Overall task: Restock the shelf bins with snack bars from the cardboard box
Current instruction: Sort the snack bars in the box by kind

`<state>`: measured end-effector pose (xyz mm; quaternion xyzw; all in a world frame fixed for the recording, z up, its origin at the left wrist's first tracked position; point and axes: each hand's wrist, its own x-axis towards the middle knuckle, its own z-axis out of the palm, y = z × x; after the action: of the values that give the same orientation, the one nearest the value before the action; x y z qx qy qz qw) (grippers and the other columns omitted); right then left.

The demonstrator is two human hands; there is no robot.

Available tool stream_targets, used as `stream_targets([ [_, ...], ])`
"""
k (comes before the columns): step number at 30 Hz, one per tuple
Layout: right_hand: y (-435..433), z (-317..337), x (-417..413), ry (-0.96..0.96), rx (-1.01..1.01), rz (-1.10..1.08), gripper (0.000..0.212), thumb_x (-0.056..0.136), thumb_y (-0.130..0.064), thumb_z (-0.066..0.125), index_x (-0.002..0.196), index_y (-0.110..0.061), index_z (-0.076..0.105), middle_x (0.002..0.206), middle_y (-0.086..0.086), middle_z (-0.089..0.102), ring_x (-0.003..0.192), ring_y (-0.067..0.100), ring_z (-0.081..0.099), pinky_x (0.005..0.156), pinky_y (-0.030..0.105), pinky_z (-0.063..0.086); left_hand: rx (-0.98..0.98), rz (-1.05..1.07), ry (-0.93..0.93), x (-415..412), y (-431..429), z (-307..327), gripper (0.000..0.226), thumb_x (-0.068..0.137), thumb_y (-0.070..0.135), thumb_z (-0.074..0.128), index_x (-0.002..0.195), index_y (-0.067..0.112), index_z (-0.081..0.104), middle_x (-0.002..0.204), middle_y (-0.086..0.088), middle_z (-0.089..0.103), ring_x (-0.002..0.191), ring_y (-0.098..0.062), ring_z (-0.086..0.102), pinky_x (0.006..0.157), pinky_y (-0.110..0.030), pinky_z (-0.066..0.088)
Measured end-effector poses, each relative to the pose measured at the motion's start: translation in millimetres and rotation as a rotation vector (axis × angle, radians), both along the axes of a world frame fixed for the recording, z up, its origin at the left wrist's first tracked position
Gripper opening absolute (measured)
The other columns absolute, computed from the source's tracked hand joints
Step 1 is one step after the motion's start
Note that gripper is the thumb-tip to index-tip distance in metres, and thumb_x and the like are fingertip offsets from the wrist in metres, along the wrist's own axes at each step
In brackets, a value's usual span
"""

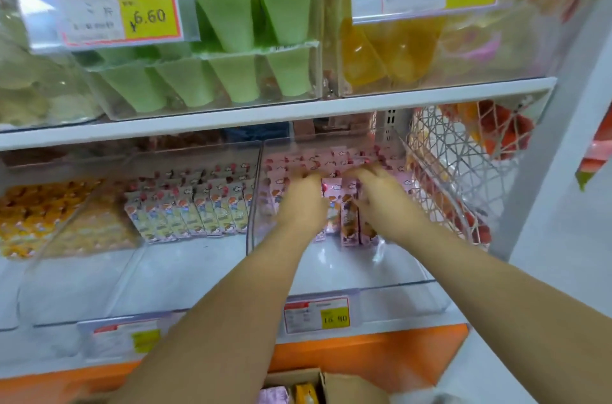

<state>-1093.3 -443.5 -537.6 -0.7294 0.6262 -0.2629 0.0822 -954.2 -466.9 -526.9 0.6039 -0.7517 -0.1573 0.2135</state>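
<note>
Touching bars: left hand, right hand

Two white shelf boards here. The upper shelf carries clear bins side by side: one stacked with green cone-shaped packs, the next full of orange pouches. The lower shelf has an orange front edge and a row of clear bins touching each other. The right bin has pink snack bars standing in rows at the back, the middle bin pale yellow snack bars, the left bin orange-yellow packets. There's a price tag clipped on the right bin's front.
</note>
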Motion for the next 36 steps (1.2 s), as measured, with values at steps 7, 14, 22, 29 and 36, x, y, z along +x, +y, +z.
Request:
stream_targets([
  [7,15,-2,0,-0.032,-0.006,0.013,0.055,0.083,0.012,0.049,0.130,-0.016,0.053,0.135,0.005,0.047,0.111,0.026,0.053,0.089,0.042,0.047,-0.011,0.081,0.072,-3,11,-9,0.069,0.087,0.007,0.064,0.144,0.030,0.032,0.148,-0.015,0.013,0.137,-0.034,0.015,0.106,-0.038,0.030],
  [14,71,8,13,-0.111,-0.162,0.069,0.037,0.086,0.001,0.059,0.120,-0.015,0.060,0.120,0.003,0.053,0.094,0.021,0.058,0.081,0.039,0.050,-0.124,-0.140,0.261,29,66,12,0.047,0.091,0.012,0.060,0.135,0.024,0.047,0.132,-0.002,0.032,0.124,-0.016,0.037,0.105,-0.021,0.031],
  [22,164,-20,63,-0.150,-0.228,0.212,0.033,0.088,-0.005,0.059,0.118,-0.017,0.059,0.108,-0.007,0.054,0.079,0.004,0.051,0.072,0.030,0.048,-0.273,-0.304,0.265,116,164,-25,0.025,0.095,0.004,0.050,0.112,0.017,0.064,0.103,0.012,0.053,0.094,0.011,0.051,0.081,-0.002,0.037],
  [29,210,-78,98,0.130,0.243,0.447,0.035,0.089,-0.021,0.058,0.123,-0.029,0.057,0.118,-0.005,0.062,0.104,0.017,0.057,0.086,0.035,0.048,0.096,-0.197,-0.027,204,221,-96,0.022,0.094,0.011,0.055,0.112,0.018,0.064,0.101,0.006,0.058,0.092,-0.007,0.054,0.082,-0.012,0.042],
  [36,225,-126,108,0.641,0.656,0.605,0.028,0.086,-0.038,0.060,0.099,-0.014,0.063,0.103,0.008,0.053,0.091,0.026,0.054,0.074,0.036,0.047,0.363,-0.141,-0.253,249,240,-144,0.025,0.095,0.035,0.051,0.120,0.033,0.057,0.128,0.009,0.051,0.115,-0.010,0.049,0.092,-0.030,0.044],
])
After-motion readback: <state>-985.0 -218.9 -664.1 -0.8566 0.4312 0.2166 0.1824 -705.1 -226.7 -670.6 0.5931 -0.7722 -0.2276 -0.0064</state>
